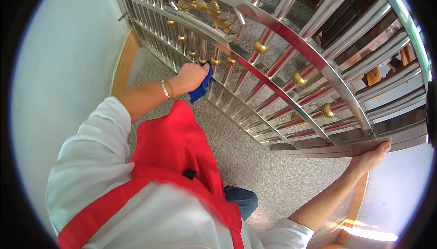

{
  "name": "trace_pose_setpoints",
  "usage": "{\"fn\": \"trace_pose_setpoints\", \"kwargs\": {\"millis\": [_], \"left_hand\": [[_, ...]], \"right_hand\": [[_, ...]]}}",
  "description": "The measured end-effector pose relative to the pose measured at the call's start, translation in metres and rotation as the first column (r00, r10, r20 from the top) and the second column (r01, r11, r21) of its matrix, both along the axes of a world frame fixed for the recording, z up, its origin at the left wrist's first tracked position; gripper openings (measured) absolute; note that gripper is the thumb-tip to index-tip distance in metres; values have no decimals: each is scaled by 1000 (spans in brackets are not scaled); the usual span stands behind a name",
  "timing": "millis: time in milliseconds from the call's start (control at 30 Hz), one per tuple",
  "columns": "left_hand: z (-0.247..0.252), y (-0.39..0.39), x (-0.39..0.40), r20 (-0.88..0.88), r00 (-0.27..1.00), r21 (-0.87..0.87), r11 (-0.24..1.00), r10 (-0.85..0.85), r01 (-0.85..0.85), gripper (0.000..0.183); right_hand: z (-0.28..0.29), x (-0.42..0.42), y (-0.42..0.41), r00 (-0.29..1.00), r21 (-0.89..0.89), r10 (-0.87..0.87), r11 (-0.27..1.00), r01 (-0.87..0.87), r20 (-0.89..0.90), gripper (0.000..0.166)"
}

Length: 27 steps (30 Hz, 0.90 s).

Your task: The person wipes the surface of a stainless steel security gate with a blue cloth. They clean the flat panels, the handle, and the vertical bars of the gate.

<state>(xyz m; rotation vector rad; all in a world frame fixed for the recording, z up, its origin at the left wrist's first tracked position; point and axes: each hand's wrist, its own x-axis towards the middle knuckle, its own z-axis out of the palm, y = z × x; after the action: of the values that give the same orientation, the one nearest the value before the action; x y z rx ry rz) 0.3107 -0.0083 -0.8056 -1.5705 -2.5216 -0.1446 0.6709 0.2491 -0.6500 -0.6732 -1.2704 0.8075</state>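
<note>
A stainless steel gate (309,52) of polished tubes and flat rails stands before me, leaning across the view. My left hand (190,77) grips a blue cloth (200,91) and presses it against the lower bars, close to the gold-coloured balls (215,61) on them. Part of the cloth hangs below my fingers. At the right end, my right hand (370,158) holds the gate's edge frame (317,149), thumb on the near side; its other fingers are mostly hidden. Gold animal figures (187,1) sit in a framed panel higher on the gate.
Pale walls (65,51) close in on the left and right, with wooden skirting (122,63) at their foot. Speckled grey floor (269,177) lies underneath. Dark wooden furniture shows behind the bars. My red apron (174,139) hangs close to the gate.
</note>
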Motion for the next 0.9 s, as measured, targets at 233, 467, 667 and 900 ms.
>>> {"fn": "trace_pose_setpoints", "kwargs": {"millis": [233, 467, 667, 900], "left_hand": [[-19, -8, 35, 128, 990, 180, 983, -65, 41, 17], [-27, 5, 24, 50, 988, 236, 963, -145, 129, 16], [-23, -13, 47, 9, 951, 403, 871, -309, 279, 21], [-30, 33, 47, -47, 981, 161, 967, -190, 195, 17]], "right_hand": [[1, 0, -3, 994, 3, -104, 995, 104, 43, 62], [-3, 5, 7, 996, 40, 66, 997, -64, -61, 60], [-2, 1, 4, 996, 62, 74, 996, -70, -48, 62], [-2, 0, 2, 993, 57, 112, 992, -109, -48, 58]]}}
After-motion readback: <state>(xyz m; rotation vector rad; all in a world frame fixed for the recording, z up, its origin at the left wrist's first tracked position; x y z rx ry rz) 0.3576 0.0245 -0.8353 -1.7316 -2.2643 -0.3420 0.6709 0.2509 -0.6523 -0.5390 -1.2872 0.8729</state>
